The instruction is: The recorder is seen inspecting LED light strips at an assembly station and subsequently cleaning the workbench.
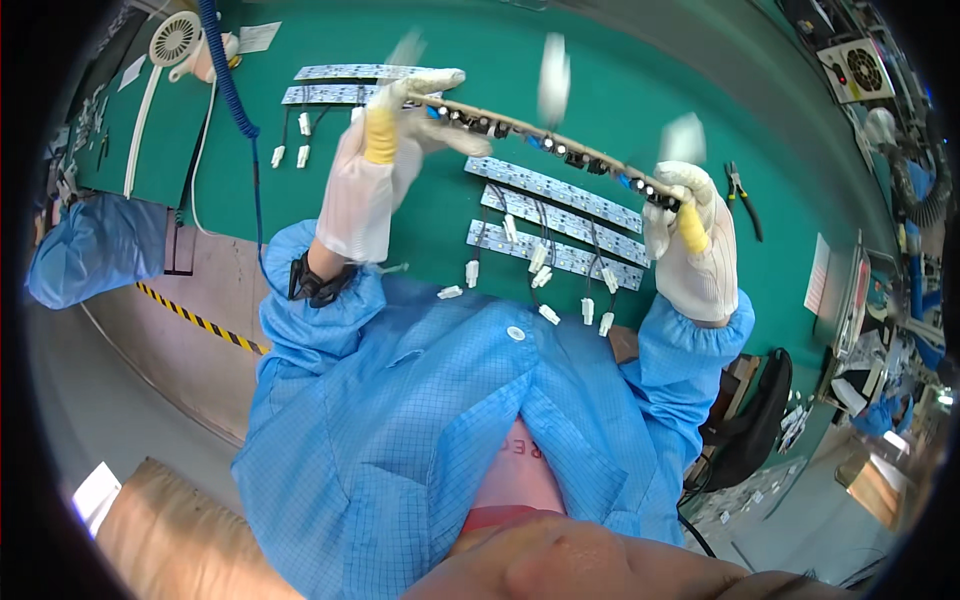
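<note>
A long circuit board, seen nearly edge-on, is held up tilted above the green table, its left end higher. Black and blue components line its lower face. My left hand, in a white glove, has its fingers above and below the left end. My right hand, also gloved, pinches the right end. Blurred white pieces show beyond the board, one near its middle and one above my right hand. Nearer me lie several white LED strips with dark wires and white connectors.
More LED strips lie at the far left of the green table. Black-and-yellow pliers rest right of my right hand. A small fan stands far left. A blue coiled cord hangs toward my left wristband. Another person's sleeve is at left.
</note>
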A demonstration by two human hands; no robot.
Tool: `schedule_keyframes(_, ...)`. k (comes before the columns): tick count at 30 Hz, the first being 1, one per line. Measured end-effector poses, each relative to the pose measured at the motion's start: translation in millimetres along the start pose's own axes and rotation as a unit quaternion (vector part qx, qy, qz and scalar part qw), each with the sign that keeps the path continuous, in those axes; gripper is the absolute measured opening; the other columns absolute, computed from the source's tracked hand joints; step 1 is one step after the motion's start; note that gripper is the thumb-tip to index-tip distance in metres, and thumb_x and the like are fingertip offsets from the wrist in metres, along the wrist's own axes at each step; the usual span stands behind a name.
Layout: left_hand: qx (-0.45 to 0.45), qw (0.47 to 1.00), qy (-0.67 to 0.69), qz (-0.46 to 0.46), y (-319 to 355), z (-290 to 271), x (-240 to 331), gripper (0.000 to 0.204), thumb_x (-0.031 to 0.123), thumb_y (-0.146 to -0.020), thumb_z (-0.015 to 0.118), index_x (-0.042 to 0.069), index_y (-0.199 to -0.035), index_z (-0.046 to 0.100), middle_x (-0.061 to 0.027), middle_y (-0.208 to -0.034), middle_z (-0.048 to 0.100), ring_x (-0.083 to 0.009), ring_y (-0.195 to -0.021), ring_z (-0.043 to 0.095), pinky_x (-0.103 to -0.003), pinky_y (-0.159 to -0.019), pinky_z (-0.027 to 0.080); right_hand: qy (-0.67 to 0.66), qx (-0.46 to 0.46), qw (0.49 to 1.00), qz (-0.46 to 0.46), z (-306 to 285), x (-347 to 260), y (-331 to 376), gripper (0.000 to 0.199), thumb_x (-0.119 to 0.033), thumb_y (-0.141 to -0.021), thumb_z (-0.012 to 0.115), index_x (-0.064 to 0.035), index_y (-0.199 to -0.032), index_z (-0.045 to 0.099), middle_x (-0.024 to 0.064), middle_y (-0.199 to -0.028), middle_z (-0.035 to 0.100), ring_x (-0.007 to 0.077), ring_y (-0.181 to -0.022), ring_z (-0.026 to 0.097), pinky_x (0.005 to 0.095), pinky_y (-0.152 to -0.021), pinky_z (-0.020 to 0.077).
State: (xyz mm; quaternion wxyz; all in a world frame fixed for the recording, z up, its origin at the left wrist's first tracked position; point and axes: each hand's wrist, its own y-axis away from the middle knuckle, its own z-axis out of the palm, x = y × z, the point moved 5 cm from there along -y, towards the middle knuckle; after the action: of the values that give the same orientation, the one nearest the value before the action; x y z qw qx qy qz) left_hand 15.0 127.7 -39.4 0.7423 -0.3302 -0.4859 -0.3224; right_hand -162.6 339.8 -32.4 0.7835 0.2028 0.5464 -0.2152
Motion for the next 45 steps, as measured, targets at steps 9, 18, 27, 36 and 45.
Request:
schedule_keyframes(9,0.093,0.818,-0.54,0.172,-40.1,-108.2,49.3,0.038,-0.003,-0.067,0.047,0.0,-0.101,0.063,-0.0089,-0.102,0.064,-0.0167,-0.088,0.061,-0.028,-0.075,0.051,0.67,-0.029,0.733,-0.109,-4.7,13.1,3.7,0.059,-0.009,-0.064,0.077,-0.0111,-0.118,0.052,0.0084,-0.113,0.054,0.025,-0.102,0.054,0.0358,-0.082,0.0462)
schedule_keyframes(18,0.185,0.648,-0.713,0.191,-52.2,-133.3,33.7,0.023,0.018,-0.079,0.066,0.015,-0.102,0.066,-0.0104,-0.097,0.065,-0.0281,-0.088,0.061,-0.035,-0.08,0.047,0.146,-0.011,0.988,0.041,-5.7,0.7,6.3,0.029,0.005,-0.073,0.062,0.0015,-0.101,0.055,0.0104,-0.097,0.059,0.0168,-0.082,0.059,0.0298,-0.07,0.0492)
schedule_keyframes(27,-0.135,0.991,0.02,0.014,15.9,23.8,9.4,0.064,0.04,-0.089,0.057,-0.005,-0.131,0.04,-0.0138,-0.107,0.061,-0.0178,-0.103,0.058,-0.031,-0.091,0.046,0.015,0.06,0.994,-0.09,-1.3,-17.8,14.6,0.038,-0.016,-0.079,0.072,-0.0011,-0.109,0.053,0.0084,-0.095,0.057,0.0116,-0.08,0.059,0.0192,-0.059,0.0479)
schedule_keyframes(36,-0.033,0.986,-0.162,-0.03,21.3,10.8,0.8,0.06,0.03,-0.075,0.072,-0.007,-0.117,0.051,-0.016,-0.104,0.063,-0.0174,-0.092,0.063,-0.027,-0.082,0.05,0.215,0.047,0.975,-0.003,-5.1,-18.8,16.5,0.036,-0.013,-0.082,0.064,0.0019,-0.112,0.05,0.0086,-0.082,0.063,0.0112,-0.061,0.058,0.0222,-0.06,0.0457)
schedule_keyframes(45,-0.002,0.937,-0.339,0.08,24.2,7.0,12.1,0.046,0.033,-0.076,0.068,0.004,-0.111,0.061,-0.0056,-0.101,0.068,-0.0117,-0.079,0.066,-0.023,-0.074,0.049,0.103,0.04,0.992,-0.062,-8.4,-13.8,18.0,0.044,-0.026,-0.086,0.065,0.0014,-0.117,0.049,0.006,-0.082,0.06,0.008,-0.057,0.054,0.0186,-0.05,0.042)
